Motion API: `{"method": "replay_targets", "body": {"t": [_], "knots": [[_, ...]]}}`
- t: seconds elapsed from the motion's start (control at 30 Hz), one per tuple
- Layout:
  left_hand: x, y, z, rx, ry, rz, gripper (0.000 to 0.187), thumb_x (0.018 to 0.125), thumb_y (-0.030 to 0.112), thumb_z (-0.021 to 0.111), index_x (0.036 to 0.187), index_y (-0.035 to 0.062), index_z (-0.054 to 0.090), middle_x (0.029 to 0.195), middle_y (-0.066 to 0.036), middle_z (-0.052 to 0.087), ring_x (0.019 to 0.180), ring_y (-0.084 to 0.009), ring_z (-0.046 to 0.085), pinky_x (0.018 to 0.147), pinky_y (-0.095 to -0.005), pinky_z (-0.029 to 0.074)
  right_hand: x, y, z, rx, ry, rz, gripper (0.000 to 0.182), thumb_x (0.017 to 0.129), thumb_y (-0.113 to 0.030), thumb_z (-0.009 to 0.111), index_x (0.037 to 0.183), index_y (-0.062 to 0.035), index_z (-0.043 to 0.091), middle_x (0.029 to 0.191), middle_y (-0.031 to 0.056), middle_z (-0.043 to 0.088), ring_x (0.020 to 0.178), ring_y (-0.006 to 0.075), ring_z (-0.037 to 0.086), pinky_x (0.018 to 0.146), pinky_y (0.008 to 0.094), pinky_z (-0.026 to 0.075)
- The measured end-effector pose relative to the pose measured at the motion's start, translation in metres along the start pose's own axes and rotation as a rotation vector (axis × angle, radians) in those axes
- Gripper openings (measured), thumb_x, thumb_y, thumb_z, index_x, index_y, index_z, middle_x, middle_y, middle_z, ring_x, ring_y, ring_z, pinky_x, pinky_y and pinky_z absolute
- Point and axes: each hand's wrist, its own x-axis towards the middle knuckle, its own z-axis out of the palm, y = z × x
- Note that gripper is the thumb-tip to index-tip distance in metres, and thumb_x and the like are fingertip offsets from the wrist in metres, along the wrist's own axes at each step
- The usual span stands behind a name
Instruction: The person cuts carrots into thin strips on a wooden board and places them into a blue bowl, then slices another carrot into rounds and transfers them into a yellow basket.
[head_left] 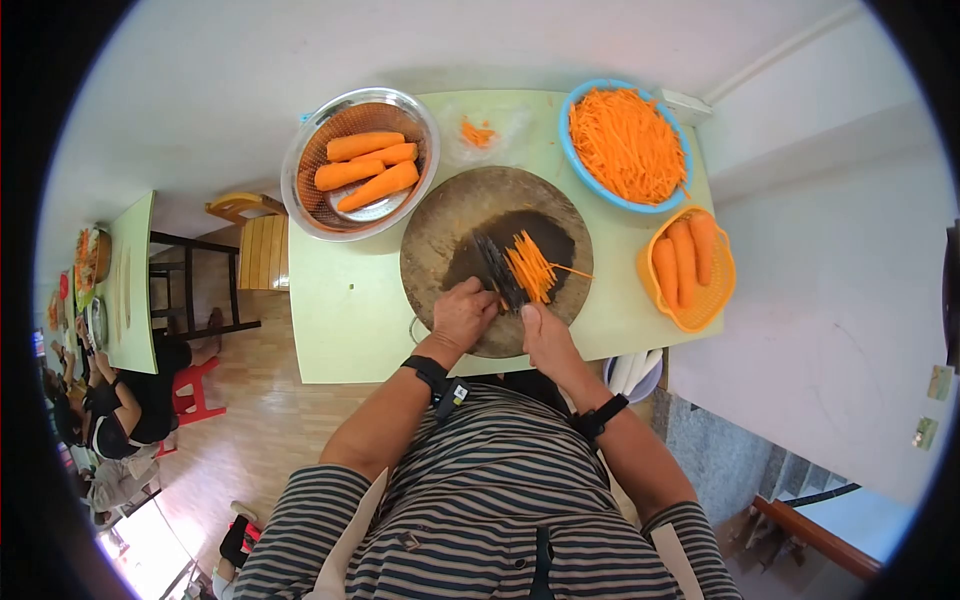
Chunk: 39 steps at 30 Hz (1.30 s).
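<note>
A round wooden chopping board (430,240) lies on the pale green table, with a dark wet patch at its middle. My right hand (548,338) is closed on a knife (496,268), whose dark blade points away from me over the board. Just left of the blade, my left hand (466,312) rests low on the board with its fingers curled together; what is under the fingertips is mostly hidden, with a bit of orange showing. Thin carrot strips (530,266) lie fanned out against the right side of the blade.
Whole carrots (366,146) sit in a metal bowl (290,190) at back left. A blue basin (572,150) of shredded carrot stands at back right, above a yellow basket (722,290) with three carrots. Carrot scraps (477,133) lie behind the board. People (120,410) sit far left.
</note>
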Motion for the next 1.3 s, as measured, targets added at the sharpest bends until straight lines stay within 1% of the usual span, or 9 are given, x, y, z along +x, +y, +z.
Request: {"method": "replay_targets", "body": {"t": [0.03,0.1,0.2,0.6,0.67,0.7,0.77,0.9,1.3], "knots": [[0.0,0.001,0.0,-0.019,0.005,-0.012,0.012,0.08,0.017,0.074,0.091,0.0171,0.078,0.081,-0.003,0.056,0.075,-0.0236,0.066,0.064,-0.0371,0.055,0.003,-0.005,-0.002,0.002,-0.003,-0.003,0.043,0.109,-0.038,0.039,0.113,0.0002,0.058,0.082,0.0259,0.065,0.074,0.0444,0.065,0.069,0.0465,0.051],[0.0,0.003,0.0,-0.04,0.01,-0.025,0.011,0.08,0.018,0.074,0.091,0.017,0.078,0.08,-0.003,0.056,0.074,-0.0236,0.066,0.064,-0.0371,0.055,0.004,-0.01,-0.008,0.198,-0.072,0.188,0.047,0.109,-0.044,0.038,0.111,-0.0018,0.057,0.068,0.0127,0.06,0.053,0.0238,0.058,0.054,0.0364,0.048],[0.0,0.004,-0.001,-0.04,0.02,-0.047,0.009,0.081,0.018,0.075,0.09,0.0166,0.077,0.081,-0.003,0.057,0.075,-0.0241,0.067,0.064,-0.037,0.055,0.004,-0.006,-0.008,0.23,0.028,0.092,0.05,0.109,-0.049,0.036,0.111,-0.003,0.057,0.064,0.0031,0.052,0.048,0.0095,0.048,0.047,0.0275,0.043],[0.013,0.015,0.007,-0.201,0.02,-0.171,0.009,0.085,0.012,0.071,0.093,0.0093,0.073,0.092,-0.007,0.066,0.079,-0.0244,0.069,0.067,-0.0373,0.055,-0.014,0.005,-0.049,0.621,-0.04,0.256,0.056,0.109,-0.05,0.03,0.123,-0.003,0.056,0.062,0.0032,0.053,0.043,0.0114,0.047,0.04,0.0259,0.04],[0.02,0.017,0.007,-0.653,-0.102,-0.538,0.011,0.094,0.013,0.064,0.1,0.0056,0.068,0.101,-0.01,0.07,0.081,-0.022,0.07,0.07,-0.0372,0.056,-0.016,0.003,-0.056,0.72,-0.063,0.299,0.057,0.109,-0.052,0.029,0.125,-0.0036,0.055,0.061,0.0032,0.052,0.042,0.0119,0.046,0.04,0.0264,0.04],[0.024,0.017,0.008,-0.655,-0.105,-0.535,0.011,0.094,0.013,0.064,0.1,0.0056,0.068,0.101,-0.01,0.07,0.081,-0.022,0.07,0.07,-0.0372,0.056,-0.017,0.001,-0.059,0.82,-0.091,0.342,0.058,0.109,-0.053,0.027,0.126,-0.0042,0.055,0.06,0.0031,0.051,0.041,0.0124,0.045,0.039,0.0268,0.039],[0.031,0.016,0.009,-1.374,-0.161,-0.988,0.017,0.102,0.019,0.055,0.107,0.0046,0.062,0.107,-0.012,0.071,0.085,-0.0229,0.07,0.074,-0.0378,0.057,-0.019,-0.001,-0.064,0.926,-0.149,0.384,0.059,0.109,-0.054,0.027,0.127,-0.0049,0.054,0.06,0.003,0.05,0.041,0.0125,0.044,0.039,0.0269,0.038],[0.045,0.021,-0.003,-1.98,-0.238,-1.119,0.033,0.109,0.034,0.042,0.11,0.0039,0.055,0.112,-0.017,0.07,0.099,-0.0299,0.07,0.089,-0.0444,0.056,-0.021,-0.001,-0.064,1.128,-0.292,0.475,0.061,0.108,-0.057,0.025,0.128,-0.0062,0.053,0.061,0.0031,0.048,0.04,0.0122,0.04,0.038,0.0269,0.035],[0.057,0.019,-0.007,-2.169,-0.395,-1.021,0.075,0.105,0.064,0.028,0.135,0.0008,0.056,0.129,-0.016,0.065,0.117,-0.0328,0.064,0.1,-0.0523,0.051,-0.015,0.004,-0.069,1.059,-0.365,0.521,0.064,0.108,-0.057,0.023,0.127,-0.0042,0.053,0.062,0.0022,0.048,0.04,0.0116,0.04,0.037,0.0256,0.035]]}}
